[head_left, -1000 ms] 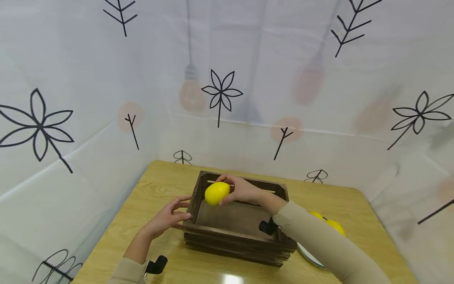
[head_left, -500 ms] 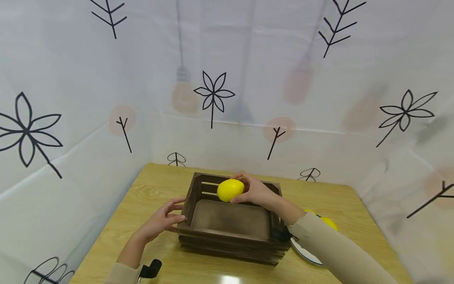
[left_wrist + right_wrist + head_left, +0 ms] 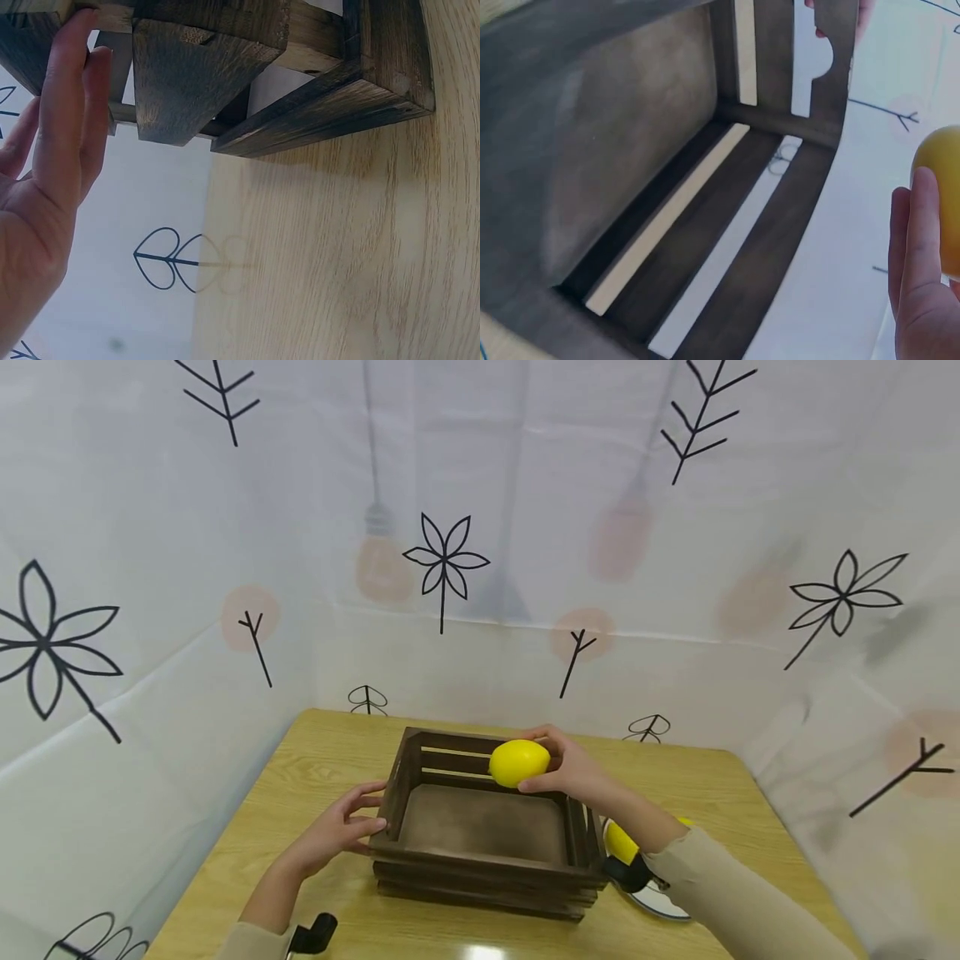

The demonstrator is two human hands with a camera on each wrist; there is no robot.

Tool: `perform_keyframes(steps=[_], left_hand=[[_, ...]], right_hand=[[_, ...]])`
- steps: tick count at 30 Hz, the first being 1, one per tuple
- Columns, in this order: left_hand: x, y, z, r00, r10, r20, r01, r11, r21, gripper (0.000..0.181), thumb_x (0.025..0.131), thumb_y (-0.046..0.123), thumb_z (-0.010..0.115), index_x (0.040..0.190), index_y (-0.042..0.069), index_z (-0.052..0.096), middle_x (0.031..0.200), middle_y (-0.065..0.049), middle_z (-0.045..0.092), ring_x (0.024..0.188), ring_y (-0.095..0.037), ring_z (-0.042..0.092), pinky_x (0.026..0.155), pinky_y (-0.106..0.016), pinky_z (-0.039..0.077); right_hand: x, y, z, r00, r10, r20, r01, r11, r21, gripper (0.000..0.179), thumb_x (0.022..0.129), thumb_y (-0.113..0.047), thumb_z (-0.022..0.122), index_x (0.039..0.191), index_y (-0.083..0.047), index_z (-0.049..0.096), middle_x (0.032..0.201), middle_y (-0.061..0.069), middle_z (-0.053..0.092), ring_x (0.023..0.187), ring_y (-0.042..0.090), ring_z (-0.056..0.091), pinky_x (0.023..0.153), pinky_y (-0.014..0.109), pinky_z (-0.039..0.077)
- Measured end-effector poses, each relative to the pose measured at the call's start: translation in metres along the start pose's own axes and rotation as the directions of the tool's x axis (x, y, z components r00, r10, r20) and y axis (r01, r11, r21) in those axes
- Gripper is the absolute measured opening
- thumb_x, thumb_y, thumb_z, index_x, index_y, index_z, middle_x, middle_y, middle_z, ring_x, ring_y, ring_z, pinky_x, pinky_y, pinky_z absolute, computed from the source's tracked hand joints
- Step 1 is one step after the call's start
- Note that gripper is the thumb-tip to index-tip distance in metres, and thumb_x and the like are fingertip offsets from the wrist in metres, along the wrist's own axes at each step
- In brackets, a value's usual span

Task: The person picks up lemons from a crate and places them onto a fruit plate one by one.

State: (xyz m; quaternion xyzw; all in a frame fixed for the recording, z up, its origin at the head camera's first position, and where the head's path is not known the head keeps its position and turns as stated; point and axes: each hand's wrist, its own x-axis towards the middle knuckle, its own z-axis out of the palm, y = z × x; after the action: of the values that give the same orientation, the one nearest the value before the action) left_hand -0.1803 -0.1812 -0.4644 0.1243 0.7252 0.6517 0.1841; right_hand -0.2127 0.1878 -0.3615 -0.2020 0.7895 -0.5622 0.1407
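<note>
In the head view my right hand (image 3: 566,766) grips a yellow lemon (image 3: 519,763) above the back right part of a dark wooden crate (image 3: 487,860). The right wrist view shows the lemon (image 3: 946,202) at its right edge, with the fingers along its side. No fruit shows on the crate floor (image 3: 480,820). At the crate's left side, my left hand (image 3: 337,825) touches the wall with fingers spread. In the left wrist view the left hand's fingers (image 3: 64,112) lie fairly straight against the slats (image 3: 199,82).
Right of the crate, a white plate (image 3: 662,903) bears more yellow fruit (image 3: 621,842), partly hidden by my right forearm. The wooden table (image 3: 330,760) is backed by a white printed cloth (image 3: 480,668). A black wrist camera (image 3: 315,935) sits by each sleeve.
My right hand has carried the lemon rightward, from the crate's left part to its back right. The left hand stays at the crate's left wall. The head view has shifted slightly.
</note>
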Motion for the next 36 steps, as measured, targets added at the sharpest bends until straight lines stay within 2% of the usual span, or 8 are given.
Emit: perform_keyframes(steps=[7,14,23,30,36], left_hand=[[0.001,0.000,0.000,1.000,-0.013,-0.002,0.013,1.000,0.004,0.062,0.092,0.022,0.059,0.145,0.014,0.028,0.140,-0.022,0.030,0.114,-0.039,0.047,0.078,-0.047,0.049],[-0.001,-0.001,-0.001,1.000,-0.010,-0.009,0.010,1.000,0.010,0.062,0.092,0.021,0.060,0.144,0.013,0.028,0.139,-0.023,0.030,0.113,-0.038,0.048,0.078,-0.047,0.050],[0.000,0.001,0.001,1.000,-0.003,0.001,0.003,1.000,0.013,0.062,0.092,0.022,0.060,0.144,0.014,0.028,0.140,-0.022,0.029,0.114,-0.038,0.047,0.079,-0.047,0.049],[0.001,0.000,0.000,1.000,0.000,0.003,0.000,1.000,0.015,0.062,0.092,0.022,0.059,0.145,0.015,0.028,0.140,-0.022,0.029,0.114,-0.039,0.047,0.079,-0.047,0.049],[0.000,0.000,-0.001,1.000,0.001,0.005,-0.001,1.000,0.012,0.062,0.092,0.022,0.059,0.145,0.014,0.027,0.140,-0.022,0.030,0.114,-0.039,0.047,0.079,-0.047,0.049]], right_hand=[[-0.015,0.008,-0.012,0.999,0.018,-0.034,-0.017,0.999,0.037,0.059,0.078,-0.012,0.076,0.125,-0.004,0.042,0.119,0.017,0.051,0.098,0.030,0.054,0.080,0.038,0.048],[-0.032,0.012,-0.020,0.992,0.086,-0.088,-0.082,0.996,0.046,0.063,0.077,-0.012,0.076,0.128,-0.005,0.040,0.122,0.017,0.047,0.099,0.030,0.054,0.083,0.041,0.046],[-0.055,0.023,-0.033,0.981,0.098,-0.170,-0.087,0.994,0.071,0.065,0.079,-0.013,0.074,0.131,-0.001,0.036,0.122,0.020,0.046,0.103,0.031,0.051,0.084,0.042,0.047],[-0.066,0.035,-0.042,0.969,0.127,-0.212,-0.113,0.990,0.079,0.063,0.079,-0.013,0.074,0.130,-0.004,0.038,0.117,0.018,0.047,0.097,0.029,0.053,0.078,0.038,0.049],[-0.076,0.039,-0.048,0.960,0.146,-0.241,-0.137,0.989,0.055,0.065,0.080,-0.013,0.072,0.132,-0.002,0.034,0.126,0.021,0.039,0.098,0.028,0.051,0.078,0.035,0.048]])
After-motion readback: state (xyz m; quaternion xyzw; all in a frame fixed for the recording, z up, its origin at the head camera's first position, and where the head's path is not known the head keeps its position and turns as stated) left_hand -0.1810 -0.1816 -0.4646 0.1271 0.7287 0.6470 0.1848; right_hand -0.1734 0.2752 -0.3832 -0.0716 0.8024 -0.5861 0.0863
